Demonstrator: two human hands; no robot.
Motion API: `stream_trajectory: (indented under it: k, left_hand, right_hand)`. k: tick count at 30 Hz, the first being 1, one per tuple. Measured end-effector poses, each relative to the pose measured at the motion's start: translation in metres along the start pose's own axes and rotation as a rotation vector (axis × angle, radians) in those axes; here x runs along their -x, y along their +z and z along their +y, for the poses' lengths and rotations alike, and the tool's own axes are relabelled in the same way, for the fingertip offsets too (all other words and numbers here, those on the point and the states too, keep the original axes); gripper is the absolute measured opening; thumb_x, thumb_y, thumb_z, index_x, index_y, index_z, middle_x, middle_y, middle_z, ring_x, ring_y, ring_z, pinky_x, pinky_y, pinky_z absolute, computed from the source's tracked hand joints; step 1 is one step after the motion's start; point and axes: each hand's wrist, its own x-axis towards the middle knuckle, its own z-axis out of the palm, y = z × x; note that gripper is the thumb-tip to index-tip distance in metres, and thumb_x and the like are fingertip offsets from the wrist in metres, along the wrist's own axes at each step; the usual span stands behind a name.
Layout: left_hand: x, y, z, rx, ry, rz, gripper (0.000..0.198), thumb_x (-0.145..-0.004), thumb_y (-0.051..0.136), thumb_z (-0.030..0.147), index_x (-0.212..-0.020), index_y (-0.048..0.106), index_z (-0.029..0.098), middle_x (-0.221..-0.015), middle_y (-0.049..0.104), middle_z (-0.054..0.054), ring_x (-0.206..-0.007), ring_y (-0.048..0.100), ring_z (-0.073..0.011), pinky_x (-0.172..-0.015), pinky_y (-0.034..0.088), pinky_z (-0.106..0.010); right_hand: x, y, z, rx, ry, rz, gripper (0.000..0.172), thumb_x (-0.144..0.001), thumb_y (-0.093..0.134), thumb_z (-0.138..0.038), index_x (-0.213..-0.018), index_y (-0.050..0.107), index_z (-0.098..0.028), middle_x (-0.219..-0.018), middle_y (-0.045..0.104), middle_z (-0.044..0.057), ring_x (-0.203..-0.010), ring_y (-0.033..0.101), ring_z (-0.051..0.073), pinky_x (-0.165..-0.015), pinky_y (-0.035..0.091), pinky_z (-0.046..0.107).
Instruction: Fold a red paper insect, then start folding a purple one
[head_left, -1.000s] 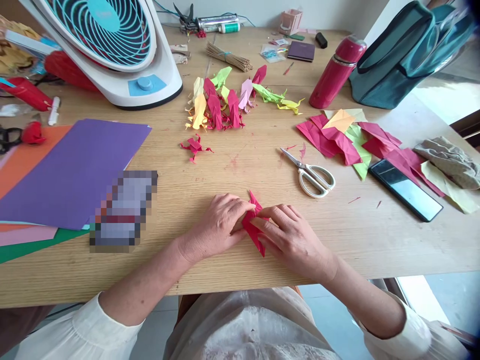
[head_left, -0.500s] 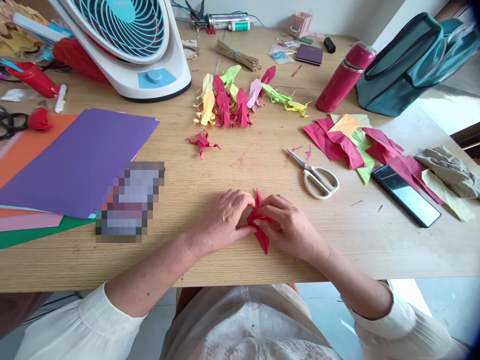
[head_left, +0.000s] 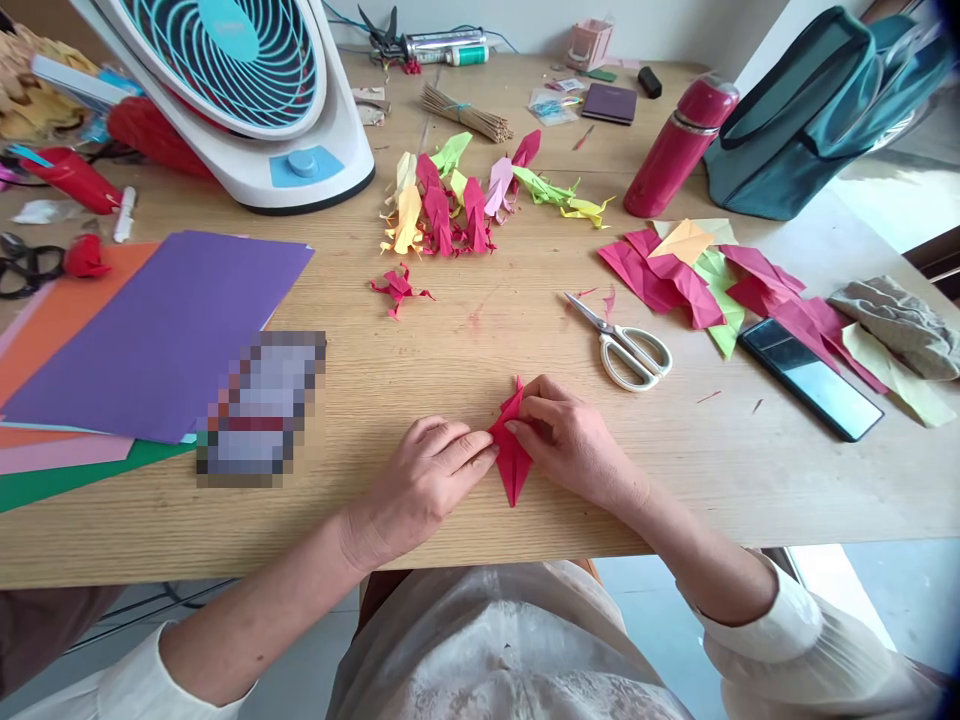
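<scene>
A half-folded red paper piece (head_left: pixel 512 455) lies on the wooden table (head_left: pixel 465 350) near its front edge, pointed at both ends. My left hand (head_left: pixel 424 480) pinches its left corner with the fingertips. My right hand (head_left: pixel 571 440) presses down on its right side, fingers bent over the fold. Both hands rest on the table top with the paper between them.
White-handled scissors (head_left: pixel 626 345) lie just right of my hands, a phone (head_left: pixel 810 378) and loose coloured paper scraps (head_left: pixel 694 275) beyond. Folded paper figures (head_left: pixel 465 195) sit mid-table, a small red one (head_left: pixel 397 288) apart. Purple card sheets (head_left: pixel 161 335), a fan (head_left: pixel 240 90), a red flask (head_left: pixel 679 145) and a teal bag (head_left: pixel 817 110) stand around.
My left hand has slid back toward me and now pinches the paper's left corner. The right hand shifted onto the upper right flap, and the paper lies flatter.
</scene>
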Motion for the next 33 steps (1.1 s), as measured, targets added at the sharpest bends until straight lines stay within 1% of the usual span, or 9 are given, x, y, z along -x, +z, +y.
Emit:
stream_trajectory:
  k: [2, 6, 11, 15, 18, 22, 24, 27, 33]
  left_hand:
    - [0.0, -0.001, 0.0, -0.007, 0.014, -0.023, 0.029, -0.097, 0.053, 0.005, -0.122, 0.066, 0.011, -0.121, 0.071, -0.009, -0.108, 0.06, -0.0231, -0.097, 0.044, -0.042]
    - [0.001, -0.003, 0.0, -0.013, 0.033, -0.03, 0.03, -0.098, 0.051, 0.006, -0.125, 0.065, 0.009, -0.129, 0.069, -0.01, -0.117, 0.059, -0.0245, -0.1, 0.044, -0.044]
    - [0.003, -0.001, -0.001, -0.007, 0.052, -0.049, 0.032, -0.099, 0.047, 0.006, -0.126, 0.065, 0.007, -0.137, 0.064, -0.014, -0.124, 0.058, -0.0255, -0.103, 0.048, -0.045]
    - [0.003, -0.001, -0.002, 0.005, 0.06, -0.07, 0.034, -0.1, 0.045, 0.006, -0.127, 0.064, 0.007, -0.14, 0.062, -0.016, -0.129, 0.057, -0.026, -0.106, 0.048, -0.044]
    - [0.004, -0.001, -0.004, 0.0, 0.078, -0.075, 0.035, -0.099, 0.043, 0.005, -0.128, 0.064, 0.008, -0.141, 0.062, -0.016, -0.129, 0.058, -0.0269, -0.106, 0.049, -0.044]
    - [0.009, 0.001, -0.007, 0.0, 0.101, -0.118, 0.039, -0.098, 0.044, 0.003, -0.133, 0.06, 0.007, -0.147, 0.056, -0.017, -0.139, 0.051, -0.0295, -0.11, 0.047, -0.046]
    - [0.01, 0.002, -0.008, 0.014, 0.106, -0.136, 0.041, -0.097, 0.045, 0.002, -0.136, 0.058, 0.007, -0.15, 0.054, -0.017, -0.142, 0.047, -0.0303, -0.111, 0.046, -0.047]
    - [0.011, 0.002, -0.009, 0.028, 0.11, -0.146, 0.043, -0.096, 0.046, 0.001, -0.137, 0.057, 0.006, -0.151, 0.052, -0.018, -0.143, 0.045, -0.0311, -0.112, 0.045, -0.048]
    - [0.01, 0.0, -0.013, 0.015, 0.145, -0.181, 0.041, -0.097, 0.044, 0.005, -0.137, 0.057, 0.007, -0.153, 0.05, -0.017, -0.144, 0.045, -0.0325, -0.112, 0.046, -0.051]
  right_hand:
    - [-0.001, 0.0, -0.001, 0.008, 0.019, 0.0, 0.015, -0.09, 0.059, -0.012, -0.077, 0.059, -0.019, -0.088, 0.055, 0.002, -0.069, 0.052, 0.012, -0.065, 0.042, 0.025]
    - [-0.002, 0.001, -0.002, 0.033, 0.07, 0.002, 0.013, -0.088, 0.06, -0.011, -0.079, 0.055, -0.019, -0.084, 0.053, 0.0, -0.066, 0.05, 0.011, -0.062, 0.04, 0.025]
    - [-0.002, 0.001, -0.002, 0.001, 0.097, 0.007, 0.014, -0.088, 0.06, -0.01, -0.078, 0.055, -0.019, -0.09, 0.054, 0.002, -0.069, 0.052, 0.011, -0.065, 0.042, 0.026]
    - [-0.007, -0.003, -0.005, -0.036, 0.128, -0.006, 0.009, -0.093, 0.06, -0.02, -0.084, 0.06, -0.019, -0.091, 0.057, 0.003, -0.073, 0.055, 0.013, -0.066, 0.045, 0.027]
    - [-0.015, -0.003, -0.008, -0.019, 0.177, -0.007, 0.018, -0.094, 0.061, -0.029, -0.079, 0.059, -0.02, -0.084, 0.056, 0.001, -0.068, 0.054, 0.013, -0.062, 0.043, 0.027]
    - [-0.023, -0.001, -0.007, 0.044, 0.198, 0.024, 0.023, -0.089, 0.062, -0.02, -0.068, 0.052, -0.02, -0.077, 0.053, -0.001, -0.062, 0.048, 0.011, -0.059, 0.038, 0.026]
    - [-0.024, 0.0, -0.006, 0.052, 0.212, 0.036, 0.02, -0.087, 0.063, -0.019, -0.069, 0.054, -0.02, -0.079, 0.054, 0.0, -0.063, 0.049, 0.011, -0.06, 0.04, 0.026]
    - [-0.024, 0.0, -0.004, 0.095, 0.236, 0.04, 0.019, -0.085, 0.066, -0.018, -0.07, 0.054, -0.019, -0.082, 0.054, 0.0, -0.064, 0.049, 0.011, -0.061, 0.04, 0.026]
    - [-0.023, -0.001, -0.002, 0.14, 0.208, 0.052, 0.021, -0.083, 0.067, -0.016, -0.071, 0.051, -0.019, -0.083, 0.052, 0.001, -0.063, 0.048, 0.011, -0.06, 0.039, 0.027]
